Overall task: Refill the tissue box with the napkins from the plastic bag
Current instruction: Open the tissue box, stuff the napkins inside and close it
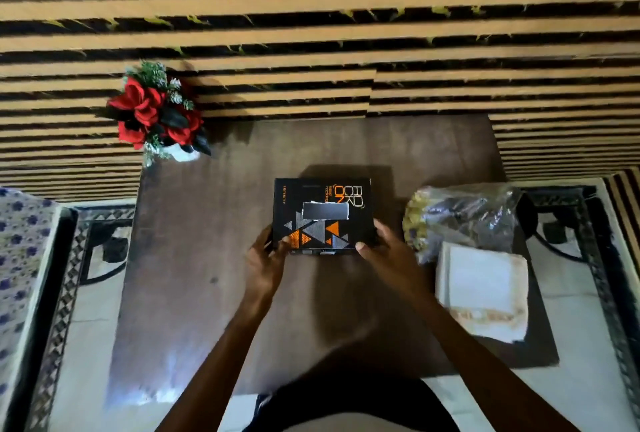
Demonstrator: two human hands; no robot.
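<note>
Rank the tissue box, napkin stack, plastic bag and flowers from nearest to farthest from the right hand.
1. Tissue box: held by the right hand.
2. Napkin stack and plastic bag, both right: too close to call.
3. Flowers: far left corner.

Black tissue box (322, 215) sat mid-table on the dark wooden table (194, 293), top slot facing up. Left hand (268, 258) gripped its near-left corner; right hand (381, 248) gripped its near-right corner. Stack of white napkins (483, 287) lay to the right, just beside a crumpled plastic bag (464, 218). Red flower arrangement (157, 114) stood at the far-left corner.
</note>
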